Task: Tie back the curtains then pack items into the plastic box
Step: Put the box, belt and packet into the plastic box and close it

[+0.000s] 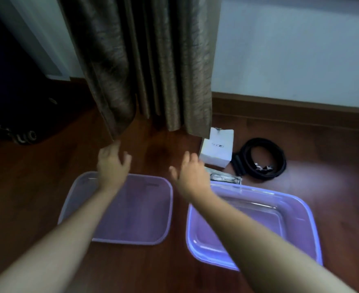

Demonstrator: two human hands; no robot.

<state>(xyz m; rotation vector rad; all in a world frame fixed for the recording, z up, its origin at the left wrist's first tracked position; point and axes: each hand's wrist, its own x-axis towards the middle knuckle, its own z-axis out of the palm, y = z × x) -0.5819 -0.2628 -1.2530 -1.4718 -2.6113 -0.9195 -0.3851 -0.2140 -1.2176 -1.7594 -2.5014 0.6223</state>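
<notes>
Head cam, only view I've got, a bit blurry.

Curtain [144, 60] hangs top centre in loose vertical folds, brownish-grey, w/ its hem just off the wood floor [47, 187]. Left hand [113, 163] is stretched fwd, fingers spread and slightly bent, holding nothing. Its fingertips are right at the curtain's lower left corner (can't tell if they actually touch, too much blur). Right hand [189, 172] is also out fwd, fingers straight and close together, thumb out to the side, nothing in it. It's above the floor, just left of a white carton [216, 151].

Plastic box [259, 190], clear w/ a purple tint, sits open on the floor at lower right, under my right forearm. Its lid [144, 208] lies flat on the floor beside it to the left, apart from it, under my left forearm.

Items are behind the box near the wall [290, 49]. The white carton stands by the curtain's right edge, a silvery packet [225, 178] lies between carton and box rim, and a coiled black belt [261, 158] lies just right of the carton. A dark bag [11, 102] is at far left.
</notes>
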